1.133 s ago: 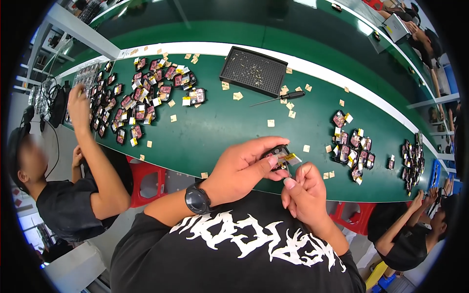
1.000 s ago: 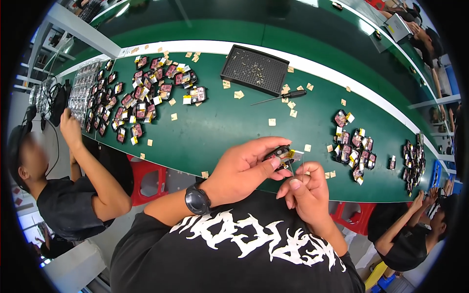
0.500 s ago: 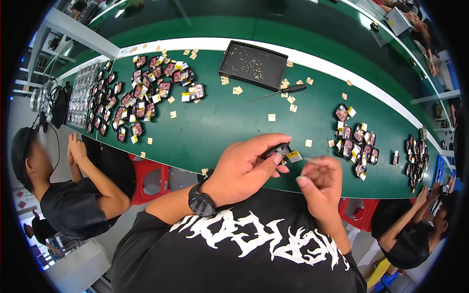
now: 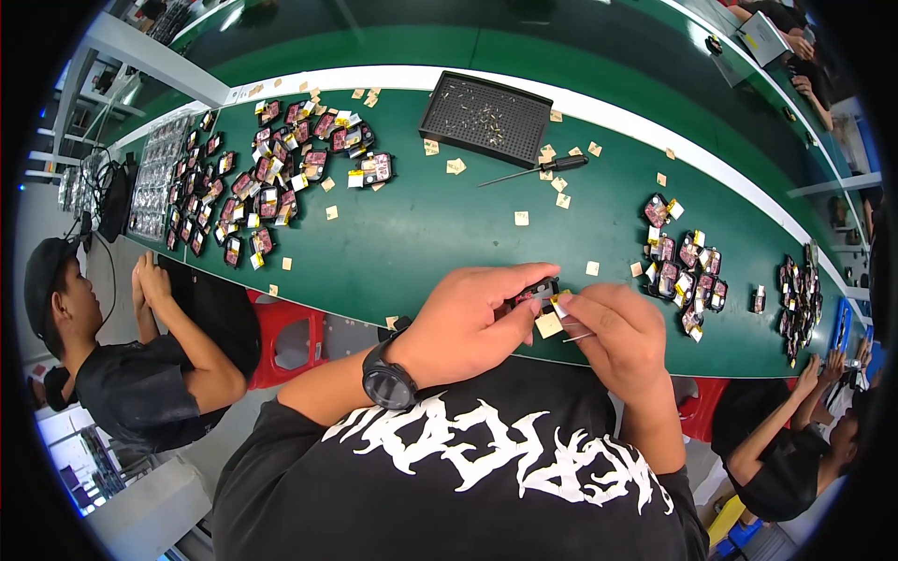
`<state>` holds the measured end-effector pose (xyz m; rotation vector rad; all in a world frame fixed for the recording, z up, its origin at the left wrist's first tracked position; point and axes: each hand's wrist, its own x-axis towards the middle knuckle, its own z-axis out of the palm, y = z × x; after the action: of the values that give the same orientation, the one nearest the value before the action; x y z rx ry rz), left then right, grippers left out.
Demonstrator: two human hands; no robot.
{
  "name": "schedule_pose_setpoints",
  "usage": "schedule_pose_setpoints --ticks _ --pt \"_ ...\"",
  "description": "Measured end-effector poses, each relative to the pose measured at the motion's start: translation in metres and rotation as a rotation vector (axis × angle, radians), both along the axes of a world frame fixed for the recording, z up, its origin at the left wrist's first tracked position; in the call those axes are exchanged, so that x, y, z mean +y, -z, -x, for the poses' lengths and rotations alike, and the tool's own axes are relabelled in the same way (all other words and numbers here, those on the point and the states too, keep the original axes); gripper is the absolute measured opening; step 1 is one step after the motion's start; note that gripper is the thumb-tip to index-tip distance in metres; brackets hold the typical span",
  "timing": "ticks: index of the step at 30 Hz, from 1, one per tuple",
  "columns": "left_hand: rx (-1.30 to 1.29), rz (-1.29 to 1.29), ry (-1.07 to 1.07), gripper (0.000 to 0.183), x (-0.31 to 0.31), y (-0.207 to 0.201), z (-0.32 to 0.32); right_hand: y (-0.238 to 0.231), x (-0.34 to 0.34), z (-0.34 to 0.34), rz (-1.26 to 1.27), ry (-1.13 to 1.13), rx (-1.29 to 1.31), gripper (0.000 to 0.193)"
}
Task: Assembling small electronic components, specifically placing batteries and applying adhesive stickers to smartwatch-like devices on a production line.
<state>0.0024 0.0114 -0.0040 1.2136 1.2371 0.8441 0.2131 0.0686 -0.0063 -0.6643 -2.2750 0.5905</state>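
Near the front edge of the table, my left hand is closed around a small black plastic housing with a reddish circuit board inside. A yellow-and-white tab hangs from the housing's right side, its pale square face showing. My right hand is closed, with thumb and forefinger at the tab's upper yellow end. Two thin metal prongs, like tweezers, stick out under the right fingers. Those fingers hide the rest of the tool and part of the tab.
Similar black housings lie in a large group at left and a smaller one at right. A black tray of tiny metal parts stands at the back, beside a screwdriver. Pale paper squares are scattered around. People sit on both sides.
My right hand has moved left and up onto the tab, its fingers now touching it. The tab's pale face now hangs lower. My left hand keeps hold of the housing.
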Motion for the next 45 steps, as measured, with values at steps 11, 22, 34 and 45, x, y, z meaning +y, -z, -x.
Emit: schedule_pose_setpoints --ticks 11,22,34,45 --pt "0.042 -0.033 0.01 0.044 0.001 0.012 0.0 0.016 -0.034 0.013 0.9 0.347 0.309 0.01" --pt "-0.021 -0.171 0.104 0.055 0.0 0.021 0.0 0.013 -0.03 0.019 0.94 0.357 0.342 0.011" --pt "-0.141 -0.03 0.222 0.053 0.0 0.021 0.01 0.029 -0.027 0.011 1.225 0.307 0.344 0.013" --pt "-0.151 0.139 0.195 0.044 0.005 0.004 0.011 0.009 -0.028 0.01 1.528 0.204 0.468 0.013"
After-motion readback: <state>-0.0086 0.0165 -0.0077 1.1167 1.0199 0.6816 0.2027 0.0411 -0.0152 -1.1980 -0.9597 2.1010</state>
